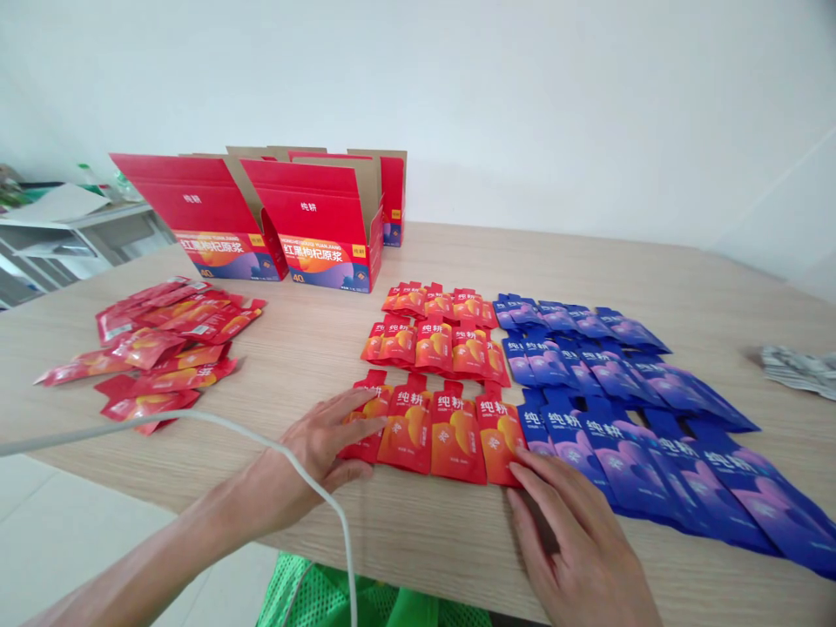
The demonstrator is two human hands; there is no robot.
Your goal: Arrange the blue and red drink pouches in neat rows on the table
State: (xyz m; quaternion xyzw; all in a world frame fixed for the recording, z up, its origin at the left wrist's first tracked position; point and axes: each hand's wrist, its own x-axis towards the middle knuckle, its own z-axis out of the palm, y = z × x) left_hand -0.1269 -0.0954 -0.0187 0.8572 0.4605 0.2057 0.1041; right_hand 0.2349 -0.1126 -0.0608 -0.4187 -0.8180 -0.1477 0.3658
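Note:
Red pouches lie in three overlapped rows at the middle of a wooden table, with blue pouches in matching rows to their right. My left hand lies flat with fingers stretched over the leftmost red pouch of the near row. My right hand rests flat on the table, its fingertips touching the near edge of the rightmost red pouch and the first blue one. Neither hand grips anything.
A loose pile of red pouches lies at the left. Three opened red cartons stand at the back. Silver wrappers sit at the right edge. A white cable crosses my left arm. Green mesh shows below the table edge.

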